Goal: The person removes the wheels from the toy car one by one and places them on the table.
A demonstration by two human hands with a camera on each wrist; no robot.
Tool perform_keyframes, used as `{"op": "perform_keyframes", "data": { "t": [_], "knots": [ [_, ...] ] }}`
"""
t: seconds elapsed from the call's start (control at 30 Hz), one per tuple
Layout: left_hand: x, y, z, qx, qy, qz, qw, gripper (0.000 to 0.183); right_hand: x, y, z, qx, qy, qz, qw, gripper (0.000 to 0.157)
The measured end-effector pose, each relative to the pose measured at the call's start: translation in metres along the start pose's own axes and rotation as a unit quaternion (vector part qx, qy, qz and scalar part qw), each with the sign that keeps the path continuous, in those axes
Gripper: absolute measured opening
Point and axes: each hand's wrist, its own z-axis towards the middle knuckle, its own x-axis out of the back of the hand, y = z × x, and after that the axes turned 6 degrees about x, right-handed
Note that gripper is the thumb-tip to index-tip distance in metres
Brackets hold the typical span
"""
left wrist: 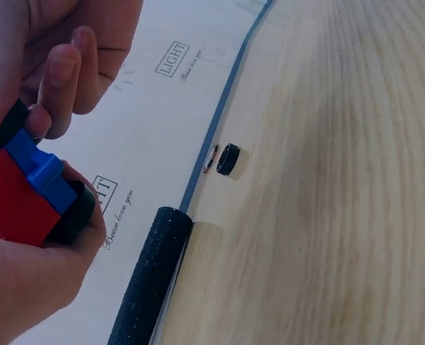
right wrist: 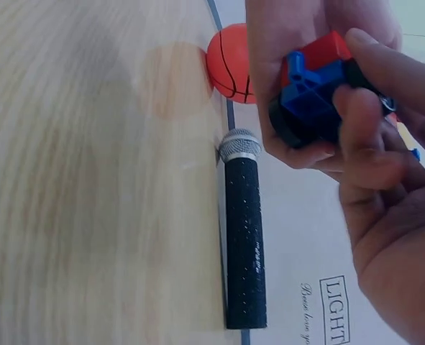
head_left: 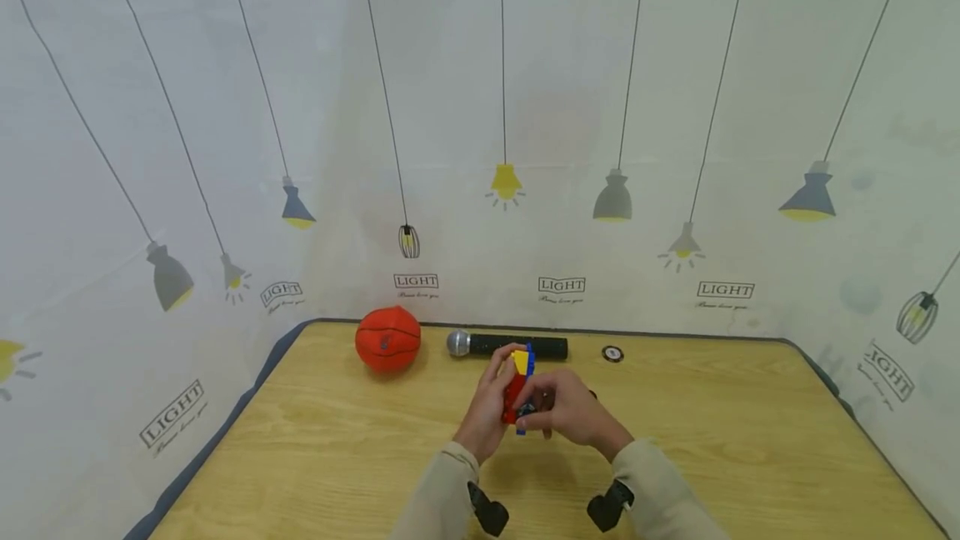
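A toy vehicle with a red body (head_left: 514, 388), a yellow end (head_left: 521, 362) and a blue underside (right wrist: 314, 93) is held up over the table. My left hand (head_left: 482, 417) grips it by the red body, its palm and fingers wrapped around the far side. A black wheel (left wrist: 75, 214) sits on the blue part, beside the left fingers. With thumb and fingertips, my right hand (head_left: 573, 413) pinches another black wheel (left wrist: 7, 129) at the toy's near end. Part of that wheel is hidden behind the fingers.
Toward the back of the wooden table (head_left: 315, 423) lie a red ball (head_left: 387, 340), a black microphone (head_left: 551, 347) with a silver head, and a round chip (head_left: 612, 353). A loose black wheel (left wrist: 229, 159) stands on the tabletop. A white printed curtain (head_left: 480, 257) hangs behind.
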Motion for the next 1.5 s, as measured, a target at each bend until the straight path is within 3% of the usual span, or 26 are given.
{"op": "perform_keyframes", "data": {
  "t": [0.43,0.57,0.7,0.8,0.93,1.1,1.5],
  "knots": [
    [-0.001,-0.007,-0.003,-0.024,0.036,0.020,0.9989,0.037,-0.011,0.000,-0.004,-0.019,0.040,0.009,0.999,0.012],
    [0.008,-0.011,-0.003,-0.029,0.043,-0.005,0.9987,0.036,-0.011,-0.001,-0.008,0.009,0.049,-0.026,0.998,0.010],
    [0.022,-0.009,-0.007,-0.011,0.067,-0.017,0.9975,0.037,-0.001,-0.006,-0.009,0.025,0.063,-0.042,0.997,0.011],
    [0.027,-0.003,-0.010,-0.005,0.060,-0.001,0.9982,0.038,0.011,-0.007,-0.011,0.014,0.073,-0.022,0.997,0.016],
    [0.027,0.004,-0.010,-0.009,0.037,-0.015,0.9992,0.039,0.024,-0.002,-0.016,0.006,0.064,-0.023,0.998,0.024],
    [0.026,0.004,-0.010,0.002,0.036,-0.022,0.9991,0.040,0.033,0.005,-0.023,-0.009,0.057,-0.031,0.998,0.028],
    [0.023,0.008,-0.012,0.000,0.037,-0.016,0.9992,0.039,0.059,0.019,-0.034,-0.044,0.117,-0.027,0.992,0.027]
  ]
}}
